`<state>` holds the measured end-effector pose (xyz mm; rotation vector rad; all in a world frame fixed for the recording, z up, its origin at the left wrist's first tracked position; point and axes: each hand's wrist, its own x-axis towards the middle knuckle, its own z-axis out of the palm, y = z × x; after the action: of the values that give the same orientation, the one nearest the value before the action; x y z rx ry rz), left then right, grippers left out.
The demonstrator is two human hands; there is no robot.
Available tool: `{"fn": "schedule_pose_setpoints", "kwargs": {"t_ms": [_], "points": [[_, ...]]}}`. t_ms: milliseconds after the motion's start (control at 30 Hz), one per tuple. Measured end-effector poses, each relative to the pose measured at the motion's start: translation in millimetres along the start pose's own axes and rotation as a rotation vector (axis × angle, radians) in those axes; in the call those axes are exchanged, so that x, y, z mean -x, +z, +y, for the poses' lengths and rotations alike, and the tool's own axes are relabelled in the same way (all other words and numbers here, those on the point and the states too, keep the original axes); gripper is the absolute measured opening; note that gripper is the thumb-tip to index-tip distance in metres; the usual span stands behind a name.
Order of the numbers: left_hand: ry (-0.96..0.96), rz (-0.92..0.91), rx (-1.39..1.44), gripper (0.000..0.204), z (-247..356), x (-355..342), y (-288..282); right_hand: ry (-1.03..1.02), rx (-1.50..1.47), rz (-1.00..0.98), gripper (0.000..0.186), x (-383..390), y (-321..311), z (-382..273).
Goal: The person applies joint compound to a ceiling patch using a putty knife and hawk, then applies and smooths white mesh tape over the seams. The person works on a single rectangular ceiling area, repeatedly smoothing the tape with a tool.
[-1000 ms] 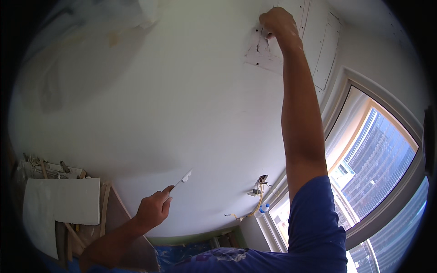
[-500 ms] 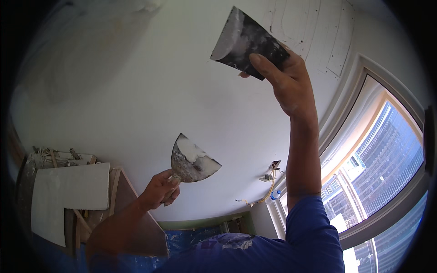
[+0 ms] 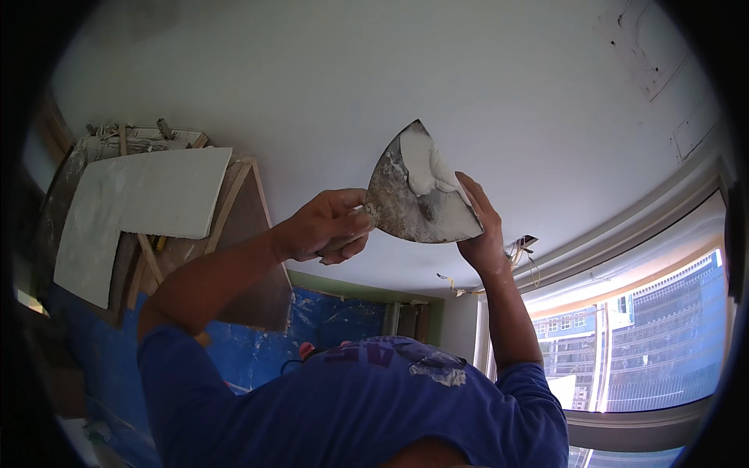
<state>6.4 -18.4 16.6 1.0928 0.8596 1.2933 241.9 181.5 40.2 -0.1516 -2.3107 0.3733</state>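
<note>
My left hand (image 3: 328, 226) grips the handle of a wide, fan-shaped putty knife (image 3: 394, 199) in front of my chest. A thick lump of white putty (image 3: 424, 160) lies on its blade, with thinner smears around it. Just behind the blade's right edge is my right hand (image 3: 485, 234), its fingers bent and partly covered by the knife. The dark flat scraper it held half a second ago is hidden behind the blade. I cannot tell whether the two tools touch.
A large white plastered surface (image 3: 312, 86) spreads beyond my hands. On the left, cut white board (image 3: 175, 191) rests against wooden panels above blue sheeting (image 3: 335, 312). Loose wires (image 3: 521, 251) stick out of an opening near the window (image 3: 655, 335) on the right.
My right hand has come down from high on the right to the putty knife. My left hand has raised the knife and moved it right. The view has shifted too.
</note>
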Motion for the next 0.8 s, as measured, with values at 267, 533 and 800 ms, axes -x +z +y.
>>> {"fn": "schedule_pose_setpoints", "kwargs": {"t_ms": [267, 533, 800], "points": [[0.535, 0.389, -1.170, 0.033, -25.1, -9.0, -17.0, 0.886, -1.314, 0.145, 0.030, 43.8, -6.7, -7.0], [0.604, 0.270, -1.691, 0.048, -14.5, -15.0, -9.3, 0.802, -1.665, 0.073, 0.032, 32.6, -18.6, -15.5], [-0.270, 0.106, -0.131, 0.033, -17.7, -18.1, -23.9, -0.120, -0.167, 0.026, 0.075, 26.5, -30.9, -2.5]]}}
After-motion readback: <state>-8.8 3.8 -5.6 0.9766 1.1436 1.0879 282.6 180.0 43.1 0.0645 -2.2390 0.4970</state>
